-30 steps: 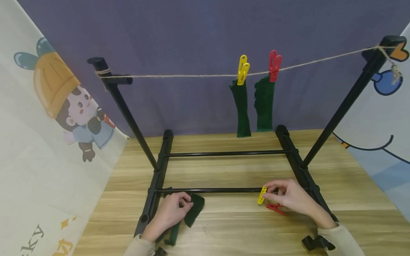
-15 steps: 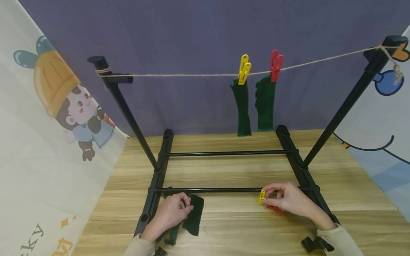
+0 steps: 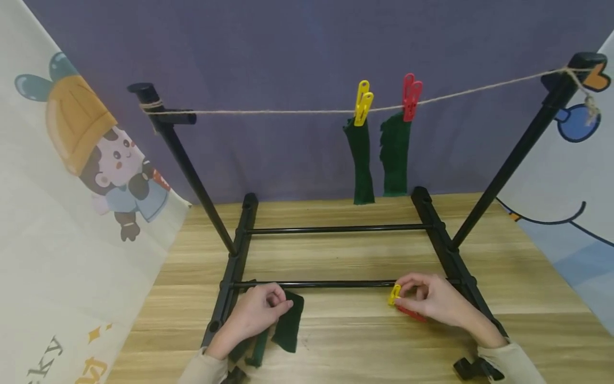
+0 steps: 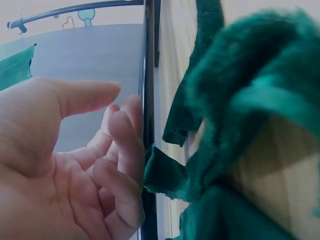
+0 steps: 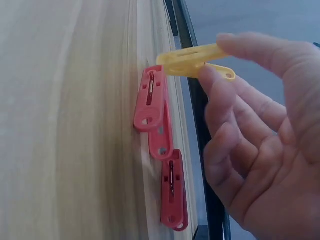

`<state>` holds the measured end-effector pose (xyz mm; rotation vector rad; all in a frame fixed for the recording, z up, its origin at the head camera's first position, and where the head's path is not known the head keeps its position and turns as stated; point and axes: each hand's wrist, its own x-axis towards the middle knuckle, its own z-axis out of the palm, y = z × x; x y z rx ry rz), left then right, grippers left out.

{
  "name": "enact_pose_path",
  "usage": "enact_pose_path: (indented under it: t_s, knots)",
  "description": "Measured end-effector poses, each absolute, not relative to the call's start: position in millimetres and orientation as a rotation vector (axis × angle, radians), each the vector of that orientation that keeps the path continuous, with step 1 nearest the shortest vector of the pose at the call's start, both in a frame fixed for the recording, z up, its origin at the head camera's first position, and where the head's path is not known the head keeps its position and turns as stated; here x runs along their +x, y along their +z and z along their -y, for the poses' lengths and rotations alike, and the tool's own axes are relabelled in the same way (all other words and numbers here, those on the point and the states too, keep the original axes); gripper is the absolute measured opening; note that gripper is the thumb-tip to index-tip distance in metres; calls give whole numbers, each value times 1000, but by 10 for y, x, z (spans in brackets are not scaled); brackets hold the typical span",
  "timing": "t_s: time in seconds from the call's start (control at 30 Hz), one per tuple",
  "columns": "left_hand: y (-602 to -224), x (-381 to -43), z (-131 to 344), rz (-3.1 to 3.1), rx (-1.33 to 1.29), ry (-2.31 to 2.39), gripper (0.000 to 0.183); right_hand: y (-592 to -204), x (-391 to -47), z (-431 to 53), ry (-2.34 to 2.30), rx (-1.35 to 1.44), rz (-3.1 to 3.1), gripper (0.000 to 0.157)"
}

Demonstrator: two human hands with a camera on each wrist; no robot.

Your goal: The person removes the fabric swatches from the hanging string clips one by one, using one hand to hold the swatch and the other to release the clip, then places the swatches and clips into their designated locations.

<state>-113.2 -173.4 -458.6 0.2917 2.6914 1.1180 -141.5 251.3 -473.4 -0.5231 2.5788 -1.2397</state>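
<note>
at four o'clock in the head view a right hand [image 3: 431, 300] pinches a yellow clip [image 3: 394, 294], with an unclasped left hand [image 3: 254, 314] beside green cloth [image 3: 289, 323] at seven.

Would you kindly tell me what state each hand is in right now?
Left hand: open, fingers loosely curled, holding nothing, near green cloth.
Right hand: closed, pinching a yellow clothespin.

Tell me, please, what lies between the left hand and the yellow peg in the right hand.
The head view shows a green cloth by the left hand, then bare tabletop towards the yellow peg.
</note>
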Motion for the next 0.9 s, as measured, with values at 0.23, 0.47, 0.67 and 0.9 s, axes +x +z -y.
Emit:
enact_pose_path:
  t_s: [0.23, 0.47, 0.67, 0.9]
  knots:
    - [-4539, -1160, 1717, -2616, 362, 1248, 18, -4793, -1354, -2535, -1299, -696, -2203, 27]
    - [-4550, -1176, 1701, -2595, 404, 1296, 18, -4789, -1312, -2544, -1170, -665, -2330, 28]
    - [-4561, -1179, 1697, -2598, 424, 1309, 16, -4761, -1306, -2560, -1101, -646, -2443, 27]
    - [-4562, -1199, 1698, -2581, 426, 1346, 16, -4740, -1309, -2557, -1037, -624, -2468, 29]
